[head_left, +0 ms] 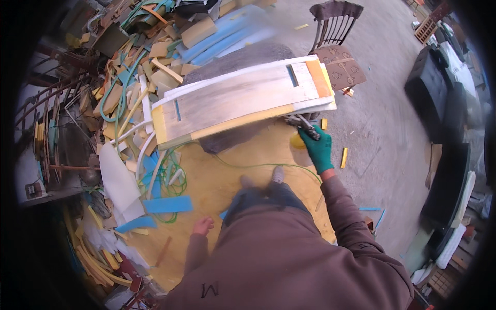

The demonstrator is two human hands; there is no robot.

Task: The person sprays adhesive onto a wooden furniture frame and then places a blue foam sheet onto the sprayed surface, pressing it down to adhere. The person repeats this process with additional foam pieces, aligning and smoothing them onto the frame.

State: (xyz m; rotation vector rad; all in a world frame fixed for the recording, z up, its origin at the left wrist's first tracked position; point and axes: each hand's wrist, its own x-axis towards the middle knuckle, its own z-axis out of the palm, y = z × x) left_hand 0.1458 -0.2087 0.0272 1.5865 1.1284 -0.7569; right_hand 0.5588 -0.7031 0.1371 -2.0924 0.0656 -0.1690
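My right hand (pixel 319 150), in a green glove, is closed around the handle of a grey metal spray gun (pixel 305 125). A yellowish cup (pixel 297 141) shows beside the gun, partly behind the hand. The gun is close to the near right edge of a long layered foam panel (pixel 232 98), which has a white and yellow top and two narrow slots. The panel rests on a dark, cloth-like support (pixel 227 143). My left hand (pixel 203 226) is bare and hangs low beside my body, its fingers curled in with nothing visible in them.
Foam offcuts (pixel 160 49) pile up on the left. A green hose (pixel 248 164) crosses the yellow floor sheet (pixel 217 186) near my feet and coils at left. A wooden chair (pixel 338 64) stands beyond the panel's right end. Black upholstered pieces (pixel 434 98) line the right side.
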